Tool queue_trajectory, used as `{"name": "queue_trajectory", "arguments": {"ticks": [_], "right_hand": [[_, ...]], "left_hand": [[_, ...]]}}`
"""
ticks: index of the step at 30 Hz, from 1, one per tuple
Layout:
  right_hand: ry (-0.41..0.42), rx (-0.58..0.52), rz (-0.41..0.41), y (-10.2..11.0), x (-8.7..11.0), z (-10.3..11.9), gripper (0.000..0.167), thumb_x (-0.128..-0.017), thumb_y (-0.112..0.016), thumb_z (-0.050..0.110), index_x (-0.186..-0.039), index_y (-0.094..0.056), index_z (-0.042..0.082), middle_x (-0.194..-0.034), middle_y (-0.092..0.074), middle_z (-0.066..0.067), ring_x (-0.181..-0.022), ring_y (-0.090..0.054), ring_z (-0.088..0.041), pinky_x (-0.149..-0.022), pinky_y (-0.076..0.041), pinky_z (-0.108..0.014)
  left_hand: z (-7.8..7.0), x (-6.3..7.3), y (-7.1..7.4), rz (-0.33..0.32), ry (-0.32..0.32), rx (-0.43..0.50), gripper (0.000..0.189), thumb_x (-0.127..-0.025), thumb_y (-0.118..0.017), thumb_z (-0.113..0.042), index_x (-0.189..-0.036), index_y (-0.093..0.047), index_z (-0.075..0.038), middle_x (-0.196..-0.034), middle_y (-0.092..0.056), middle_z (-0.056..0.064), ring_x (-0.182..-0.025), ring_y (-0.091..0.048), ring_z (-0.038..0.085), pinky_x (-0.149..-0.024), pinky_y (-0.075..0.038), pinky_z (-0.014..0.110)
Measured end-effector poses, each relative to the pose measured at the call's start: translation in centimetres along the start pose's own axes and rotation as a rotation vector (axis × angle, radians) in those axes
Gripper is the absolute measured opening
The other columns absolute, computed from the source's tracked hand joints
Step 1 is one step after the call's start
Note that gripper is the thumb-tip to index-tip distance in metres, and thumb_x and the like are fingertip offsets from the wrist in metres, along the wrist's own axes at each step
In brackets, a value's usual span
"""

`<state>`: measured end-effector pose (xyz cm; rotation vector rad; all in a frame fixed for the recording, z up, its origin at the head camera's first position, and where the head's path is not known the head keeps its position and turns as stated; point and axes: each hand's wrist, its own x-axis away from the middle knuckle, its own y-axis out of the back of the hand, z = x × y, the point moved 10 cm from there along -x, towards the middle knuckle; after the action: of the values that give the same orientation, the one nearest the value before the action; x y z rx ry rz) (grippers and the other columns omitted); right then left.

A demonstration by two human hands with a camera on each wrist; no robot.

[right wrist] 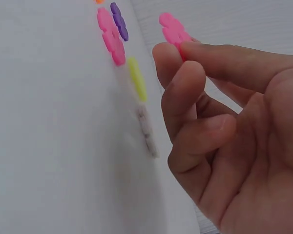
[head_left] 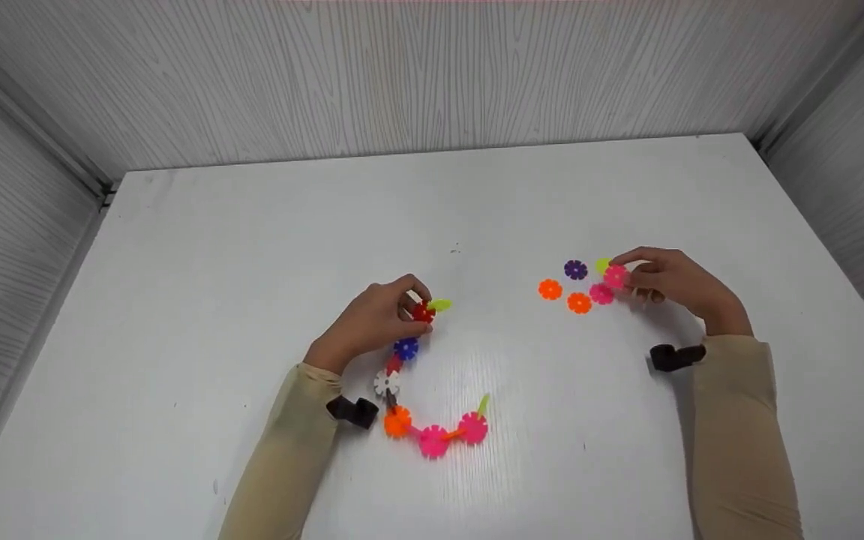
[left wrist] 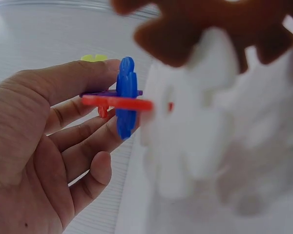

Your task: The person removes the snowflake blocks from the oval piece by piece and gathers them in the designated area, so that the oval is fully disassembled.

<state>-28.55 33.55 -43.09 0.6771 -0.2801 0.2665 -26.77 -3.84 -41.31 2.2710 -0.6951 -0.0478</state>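
Observation:
My left hand (head_left: 379,319) pinches one end of a chain of interlocked flower-shaped plastic discs, near its red disc (head_left: 424,312) and a yellow-green disc (head_left: 441,305). From there the chain curves down through a blue disc (head_left: 406,349), a white disc (head_left: 386,383) and an orange disc (head_left: 397,422) to pink ones, ending in an upright yellow-green disc (head_left: 483,406). Between thumb and fingertips, my right hand (head_left: 676,285) pinches a loose pink disc (right wrist: 175,30), held above the other loose discs.
Loose discs lie near my right hand: a purple disc (head_left: 575,270), two orange ones, a pink disc (head_left: 601,293) and a yellow-green disc (right wrist: 136,79). A pale disc (right wrist: 147,130) shows in the right wrist view. The white table (head_left: 289,225) meets wood-grain panels behind and at both sides.

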Motion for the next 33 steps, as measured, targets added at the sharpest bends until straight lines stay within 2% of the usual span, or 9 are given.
{"name": "queue_trajectory", "arguments": {"ticks": [4,9,18,33], "right_hand": [[0.000,-0.030,0.020,0.3,0.4,-0.7,0.033,-0.096,-0.056,0.024,-0.127,-0.057,0.012,-0.081,-0.062,0.004,-0.069,-0.054,-0.014,-0.065,-0.047,-0.025],[0.015,-0.044,0.031,0.6,0.7,-1.2,0.032,-0.096,-0.057,0.018,-0.125,-0.059,0.008,-0.072,-0.059,0.005,-0.066,-0.052,-0.012,-0.063,-0.046,-0.026],[-0.073,0.030,0.044,1.0,1.0,-2.7,0.036,-0.095,-0.056,0.019,-0.129,-0.058,0.007,-0.077,-0.066,0.005,-0.067,-0.053,-0.011,-0.065,-0.046,-0.024],[-0.078,0.090,0.047,0.8,1.0,-2.3,0.034,-0.093,-0.058,0.021,-0.125,-0.063,0.009,-0.070,-0.056,0.005,-0.064,-0.050,-0.012,-0.063,-0.043,-0.026]], "left_hand": [[-0.1,0.0,0.1,0.000,-0.005,-0.006,0.034,-0.085,-0.074,-0.026,-0.114,-0.058,-0.018,-0.099,-0.072,0.006,-0.080,-0.065,0.016,-0.082,-0.054,0.034],[-0.5,0.1,0.2,-0.005,-0.043,-0.027,0.034,-0.085,-0.073,-0.027,-0.114,-0.058,-0.019,-0.093,-0.070,0.004,-0.076,-0.061,0.015,-0.076,-0.052,0.032],[-0.6,0.1,-0.1,0.019,-0.063,-0.022,0.034,-0.087,-0.072,-0.026,-0.116,-0.057,-0.017,-0.093,-0.068,0.005,-0.075,-0.058,0.015,-0.074,-0.051,0.029],[-0.6,0.1,-0.2,0.024,-0.054,-0.026,0.034,-0.087,-0.071,-0.028,-0.117,-0.058,-0.018,-0.094,-0.068,0.004,-0.076,-0.058,0.016,-0.073,-0.050,0.029]]}}
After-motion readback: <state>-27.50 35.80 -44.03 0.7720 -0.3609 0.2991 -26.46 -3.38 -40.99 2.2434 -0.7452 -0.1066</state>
